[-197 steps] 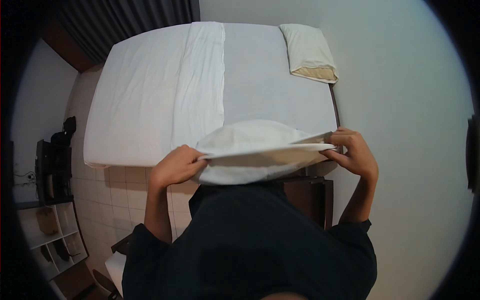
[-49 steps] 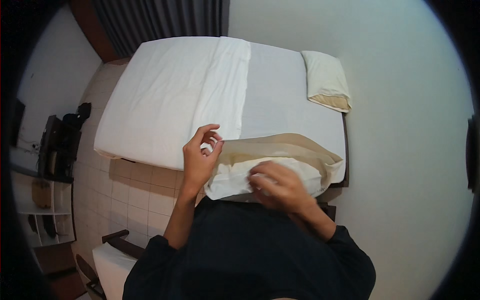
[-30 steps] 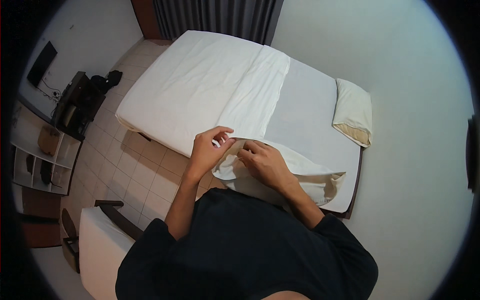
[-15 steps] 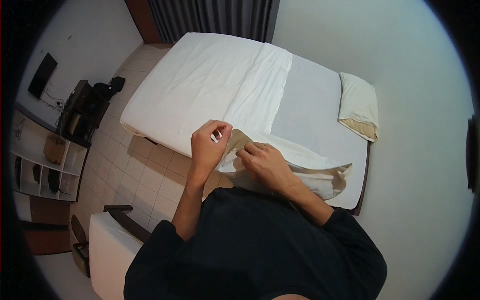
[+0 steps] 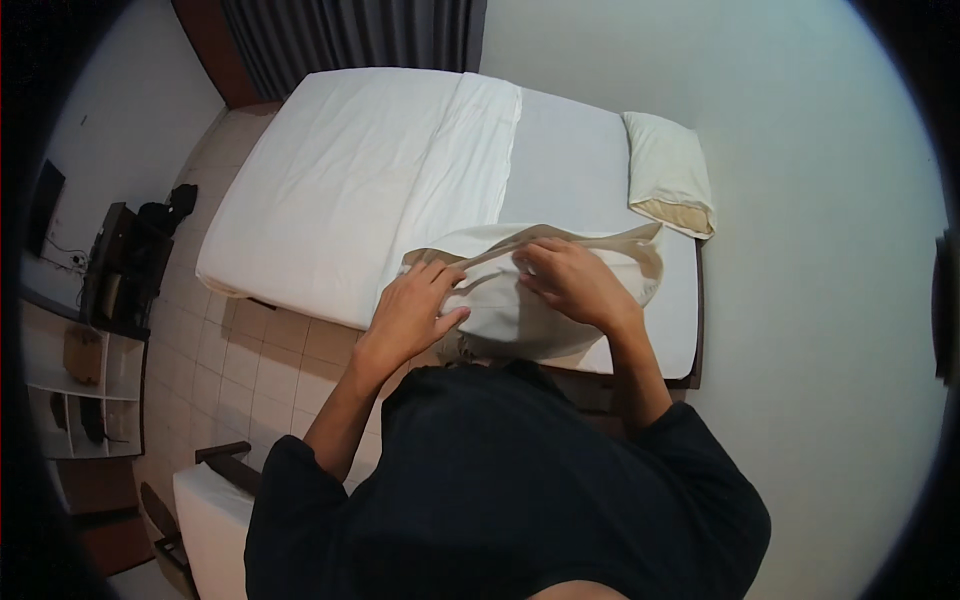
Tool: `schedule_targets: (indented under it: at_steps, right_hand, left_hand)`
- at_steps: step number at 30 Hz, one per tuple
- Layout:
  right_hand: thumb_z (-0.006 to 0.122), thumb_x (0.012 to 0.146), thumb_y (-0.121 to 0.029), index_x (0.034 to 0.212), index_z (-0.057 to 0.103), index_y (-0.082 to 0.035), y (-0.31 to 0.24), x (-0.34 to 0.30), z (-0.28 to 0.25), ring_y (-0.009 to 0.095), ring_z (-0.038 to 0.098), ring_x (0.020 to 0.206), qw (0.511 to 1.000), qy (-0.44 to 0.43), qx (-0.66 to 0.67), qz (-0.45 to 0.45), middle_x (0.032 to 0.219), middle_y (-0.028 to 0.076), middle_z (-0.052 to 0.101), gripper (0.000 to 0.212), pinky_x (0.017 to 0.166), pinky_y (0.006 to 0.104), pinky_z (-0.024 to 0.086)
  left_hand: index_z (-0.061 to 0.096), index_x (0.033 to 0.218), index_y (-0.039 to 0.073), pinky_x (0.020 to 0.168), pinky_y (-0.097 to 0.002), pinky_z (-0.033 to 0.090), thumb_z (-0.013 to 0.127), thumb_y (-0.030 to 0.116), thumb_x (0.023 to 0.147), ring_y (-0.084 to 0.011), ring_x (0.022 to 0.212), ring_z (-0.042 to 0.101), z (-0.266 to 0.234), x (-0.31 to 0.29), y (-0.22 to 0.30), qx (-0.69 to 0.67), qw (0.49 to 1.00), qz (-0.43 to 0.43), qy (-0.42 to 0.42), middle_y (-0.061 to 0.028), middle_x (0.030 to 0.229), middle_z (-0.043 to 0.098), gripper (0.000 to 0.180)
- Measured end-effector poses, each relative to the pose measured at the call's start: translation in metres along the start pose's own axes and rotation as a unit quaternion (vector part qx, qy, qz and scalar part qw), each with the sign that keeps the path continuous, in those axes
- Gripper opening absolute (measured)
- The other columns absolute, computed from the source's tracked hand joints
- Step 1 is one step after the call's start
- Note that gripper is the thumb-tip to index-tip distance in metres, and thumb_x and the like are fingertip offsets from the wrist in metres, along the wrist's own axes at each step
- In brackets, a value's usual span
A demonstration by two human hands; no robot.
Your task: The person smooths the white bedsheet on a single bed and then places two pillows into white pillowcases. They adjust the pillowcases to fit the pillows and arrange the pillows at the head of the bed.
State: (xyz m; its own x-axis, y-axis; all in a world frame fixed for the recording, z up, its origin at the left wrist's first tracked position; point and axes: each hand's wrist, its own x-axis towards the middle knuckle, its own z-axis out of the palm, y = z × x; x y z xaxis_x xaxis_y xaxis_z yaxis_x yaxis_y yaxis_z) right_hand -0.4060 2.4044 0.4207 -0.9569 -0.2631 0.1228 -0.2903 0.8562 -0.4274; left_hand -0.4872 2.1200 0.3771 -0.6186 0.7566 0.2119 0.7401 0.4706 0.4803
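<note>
In front of my body, over the near edge of the bed, is a cream pillowcase (image 5: pixel 500 305) with a tan inner side showing along its upper edge. Whether a pillow is inside cannot be made out. My left hand (image 5: pixel 408 312) lies on its left end, fingers stretched over the edge and thumb apart. Farther right, my right hand (image 5: pixel 580 285) has its fingers curled on the upper edge, gripping the fabric. The pillowcase's right end gapes in a loose fold.
A white sheet (image 5: pixel 330 170) covers the bed's left part, folded back beside a pale grey mattress area (image 5: pixel 565 150). Another pillow (image 5: pixel 668 165) lies at the wall end. Behind me at left stands a second bed (image 5: pixel 215 520). Shelves (image 5: pixel 115 400) and a dark cabinet (image 5: pixel 125 265) line the left wall.
My left hand has gone from a raised pinch to lying flat on the pillowcase. My right hand has moved right along its edge. The view has shifted rightward.
</note>
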Motion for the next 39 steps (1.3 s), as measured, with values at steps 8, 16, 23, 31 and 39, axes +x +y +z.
schedule_targets:
  at_steps: [8, 16, 23, 31, 39]
  right_hand:
    - [0.07, 0.107, -0.03, 0.118, 0.078, 0.001, 0.058, -0.053, -0.049, 0.043, 0.073, 0.108, 0.99, -0.048, 0.038, 0.127, 0.115, 0.022, 0.08, 0.035, 0.096, 0.0489, 0.057]
    - [0.075, 0.093, 0.001, 0.124, 0.075, 0.0, 0.065, -0.07, -0.107, 0.04, 0.073, 0.118, 0.991, -0.059, 0.113, 0.041, 0.13, 0.018, 0.075, 0.031, 0.101, 0.045, 0.059]
    - [0.087, 0.087, -0.01, 0.117, 0.075, -0.006, 0.086, -0.077, -0.133, 0.031, 0.071, 0.12, 0.989, 0.102, -0.029, 0.105, 0.132, 0.011, 0.073, 0.032, 0.096, 0.041, 0.057]
    - [0.079, 0.09, 0.0, 0.106, 0.071, -0.001, 0.116, -0.1, -0.143, 0.021, 0.075, 0.082, 0.972, 0.124, 0.098, 0.175, 0.091, 0.01, 0.077, 0.018, 0.077, 0.0344, 0.06]
    - [0.073, 0.096, 0.009, 0.1, 0.064, 0.002, 0.154, -0.093, -0.157, 0.017, 0.078, 0.091, 0.961, 0.121, 0.205, 0.142, 0.096, 0.009, 0.078, 0.012, 0.085, 0.0311, 0.061]
  left_hand:
    - [0.078, 0.127, 0.008, 0.092, -0.0477, 0.058, 0.075, 0.051, 0.1, -0.0365, 0.105, 0.074, -0.009, 0.015, 0.009, 0.06, 0.994, -0.09, 0.002, -0.0132, 0.113, 0.078, 0.051]
    - [0.081, 0.121, 0.008, 0.089, -0.0474, 0.058, 0.077, 0.057, 0.096, -0.0353, 0.102, 0.076, -0.039, 0.065, 0.022, 0.051, 0.958, -0.236, -0.157, -0.0151, 0.111, 0.081, 0.055]
    - [0.077, 0.128, 0.01, 0.092, -0.0404, 0.059, 0.095, 0.033, 0.08, -0.029, 0.106, 0.075, -0.045, 0.057, 0.001, 0.171, 0.968, -0.158, 0.092, -0.0084, 0.103, 0.079, 0.057]
    - [0.077, 0.11, 0.004, 0.067, -0.0388, 0.053, 0.096, 0.024, 0.078, -0.0222, 0.068, 0.07, -0.064, 0.048, -0.027, 0.052, 0.93, -0.365, 0.0, -0.0096, 0.076, 0.075, 0.042]
    - [0.067, 0.09, 0.005, 0.067, -0.0301, 0.045, 0.092, 0.01, 0.08, -0.0114, 0.072, 0.06, -0.077, 0.052, -0.051, -0.083, 0.965, -0.248, 0.033, -0.0023, 0.075, 0.066, 0.028]
